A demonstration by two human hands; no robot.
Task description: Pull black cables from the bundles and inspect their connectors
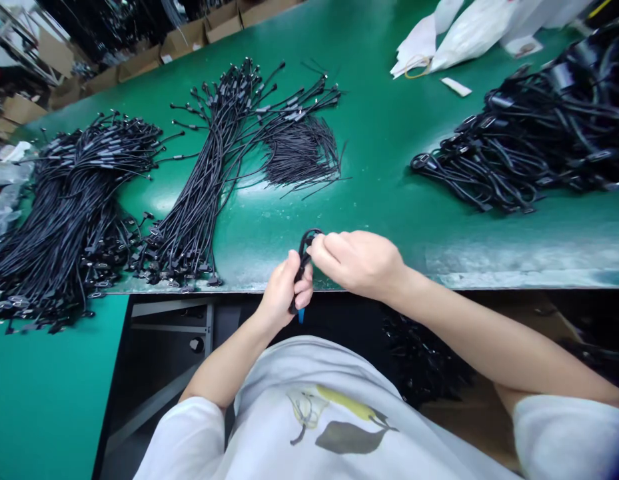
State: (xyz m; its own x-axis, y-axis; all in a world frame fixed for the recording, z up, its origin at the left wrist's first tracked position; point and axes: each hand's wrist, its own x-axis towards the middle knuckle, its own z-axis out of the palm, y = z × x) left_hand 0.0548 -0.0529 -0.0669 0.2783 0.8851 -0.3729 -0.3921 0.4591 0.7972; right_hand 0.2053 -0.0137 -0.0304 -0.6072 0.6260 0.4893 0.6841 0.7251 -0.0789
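Close to the table's front edge, my left hand point(284, 287) is closed around a coiled black cable point(302, 257). My right hand point(362, 261) pinches the upper part of the same cable, and its fingertips hide what lies between them. A small blue tip pokes out below my left fingers; I cannot make out what it belongs to. Beyond my hands lies a pile of short black ties point(302, 153). Left of that pile is a loose bundle of straight black cables point(204, 173) with connectors at both ends.
A larger heap of straight cables point(74, 200) covers the left of the green table point(379, 153). Looped black cables point(539, 133) are heaped at the right. White plastic bags point(469, 33) lie at the back right, cardboard boxes point(184, 41) along the far edge.
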